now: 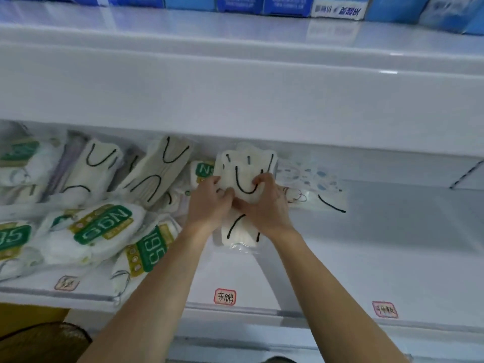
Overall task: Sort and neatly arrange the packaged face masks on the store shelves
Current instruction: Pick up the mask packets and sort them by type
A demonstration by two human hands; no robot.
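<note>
Both hands, left hand (209,203) & right hand (264,203), clamped on cream mask pack (243,179), mid-frame. Prob light, soft, slippery film; grip by edges w/ both.

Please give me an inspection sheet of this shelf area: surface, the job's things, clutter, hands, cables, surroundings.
Surface: white shelf, bare on the right; price tags on its front edge.
Job's things: cream mask pack held up mid-shelf; more cream packs leaning at the back left; green N95 packs piled loosely in front left; patterned pack lying to the right.
Clutter: nothing seen.
Hands: left hand and right hand both grip the cream mask pack.
Cables: nothing seen.
Surroundings: blue boxes on the upper shelf; dark basket below left.
</note>
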